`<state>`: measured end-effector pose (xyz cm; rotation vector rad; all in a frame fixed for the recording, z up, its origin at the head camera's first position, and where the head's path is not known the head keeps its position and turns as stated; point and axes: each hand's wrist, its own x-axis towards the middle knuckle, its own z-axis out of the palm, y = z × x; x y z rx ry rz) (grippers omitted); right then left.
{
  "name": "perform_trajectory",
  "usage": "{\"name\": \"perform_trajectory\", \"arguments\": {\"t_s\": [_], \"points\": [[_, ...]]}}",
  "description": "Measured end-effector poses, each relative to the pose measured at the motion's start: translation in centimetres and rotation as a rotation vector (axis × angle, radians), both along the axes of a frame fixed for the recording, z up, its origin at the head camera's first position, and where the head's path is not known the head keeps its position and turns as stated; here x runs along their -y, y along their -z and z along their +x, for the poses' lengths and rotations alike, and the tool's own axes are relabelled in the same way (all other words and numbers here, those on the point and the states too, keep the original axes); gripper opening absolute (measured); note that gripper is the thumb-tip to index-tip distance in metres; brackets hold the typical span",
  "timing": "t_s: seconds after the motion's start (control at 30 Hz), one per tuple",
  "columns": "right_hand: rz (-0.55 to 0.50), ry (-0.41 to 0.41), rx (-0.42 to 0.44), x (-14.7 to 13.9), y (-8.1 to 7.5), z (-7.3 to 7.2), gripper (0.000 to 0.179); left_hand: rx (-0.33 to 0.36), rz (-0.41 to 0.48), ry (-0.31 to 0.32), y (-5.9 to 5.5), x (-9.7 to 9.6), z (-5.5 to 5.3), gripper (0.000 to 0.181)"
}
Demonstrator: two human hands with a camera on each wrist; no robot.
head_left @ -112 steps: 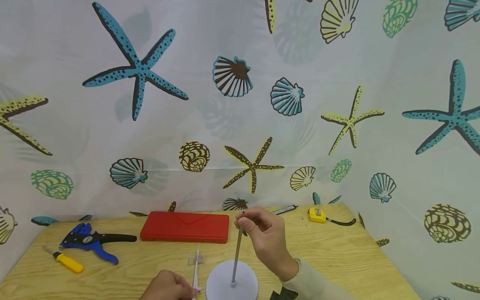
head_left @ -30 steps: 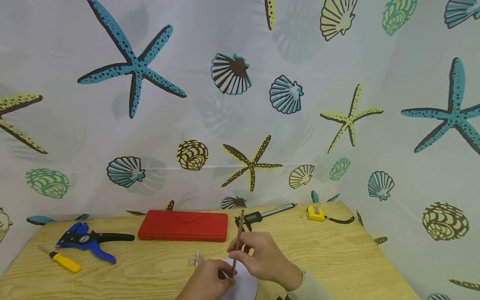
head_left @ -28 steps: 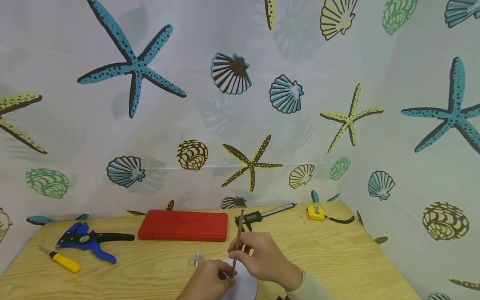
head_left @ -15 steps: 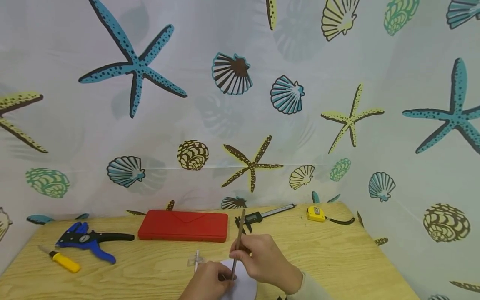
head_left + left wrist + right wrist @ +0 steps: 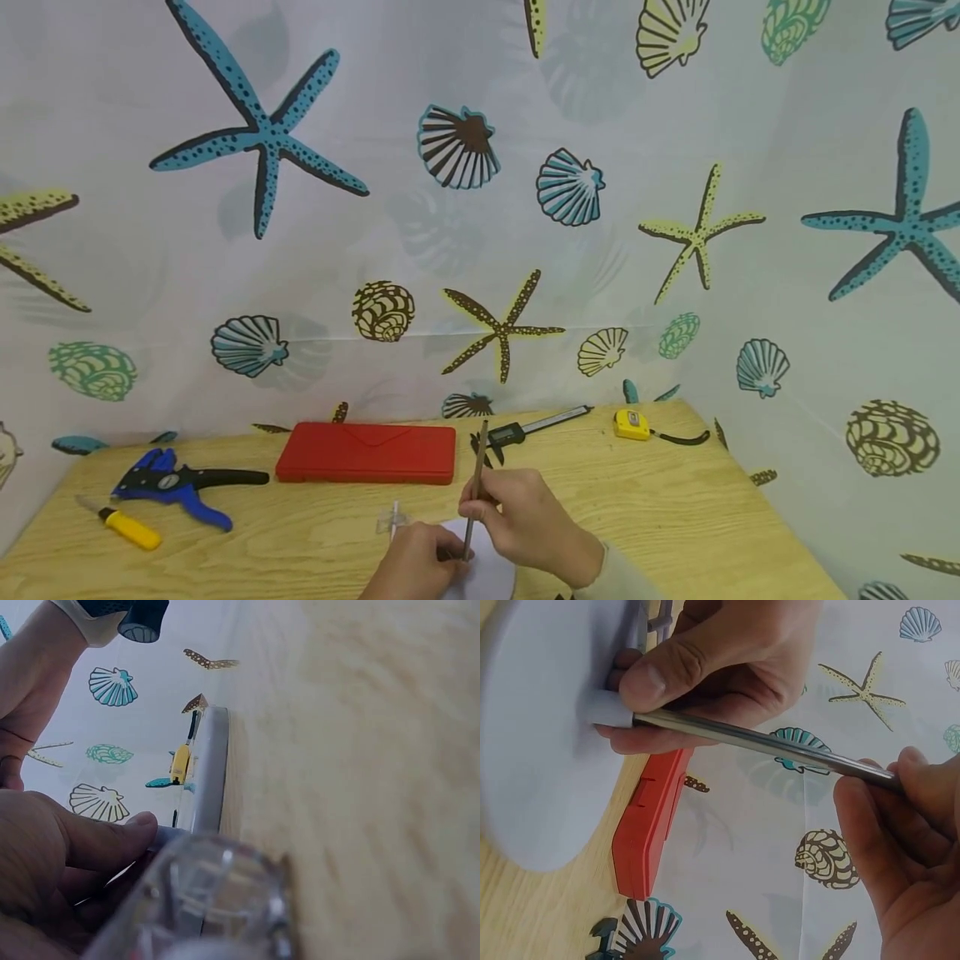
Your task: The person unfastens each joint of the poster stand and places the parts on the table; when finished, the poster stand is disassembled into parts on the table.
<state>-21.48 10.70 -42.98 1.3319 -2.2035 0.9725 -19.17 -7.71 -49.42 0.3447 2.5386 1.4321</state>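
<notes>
A thin metal rod (image 5: 478,467) rises, slightly tilted, from a round white base (image 5: 493,575) on the table. My right hand (image 5: 528,525) pinches the rod partway up between thumb and fingers. At its foot, my left hand (image 5: 416,562) pinches the short white collar (image 5: 609,707) that the rod enters, its thumb right at the joint. In the left wrist view the base (image 5: 211,769) appears edge-on. A thin white stick with a clear plastic piece (image 5: 392,521) lies just left of the base, partly hidden by my left hand.
Behind the hands lie a red case (image 5: 367,452) and a digital caliper (image 5: 525,429). A yellow tape measure (image 5: 632,425) is at the back right. On the left are blue wire strippers (image 5: 176,483) and a yellow-handled screwdriver (image 5: 131,528). A patterned curtain (image 5: 337,250) borders the table.
Since the oldest frame, my left hand has moved from the white stick to the rod's foot, and my right hand has slid down from the rod's top. Lately both hands have barely moved.
</notes>
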Motion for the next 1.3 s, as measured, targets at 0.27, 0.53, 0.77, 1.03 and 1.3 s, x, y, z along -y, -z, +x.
{"name": "perform_trajectory", "arguments": {"t_s": [0.27, 0.53, 0.77, 1.03, 1.3], "points": [[0.005, 0.009, -0.012, 0.02, 0.18, 0.02, 0.008, 0.026, 0.006, -0.019, 0.06, -0.11, 0.03, 0.005], [0.015, 0.02, 0.002, 0.17, 0.11, 0.3, 0.008, 0.023, 0.025, -0.019, 0.19, 0.05, 0.2, 0.006], [-0.014, 0.014, 0.029, 0.11, 0.14, -0.03, 0.005, 0.047, 0.035, -0.017, 0.09, 0.06, 0.12, 0.007], [-0.015, 0.013, -0.021, 0.14, -0.06, 0.09, 0.007, 0.034, 0.024, -0.018, 0.1, -0.07, 0.04, 0.006], [-0.015, 0.016, -0.009, 0.12, -0.1, 0.17, 0.006, 0.033, 0.033, -0.01, 0.5, 0.01, -0.11, 0.007]]}}
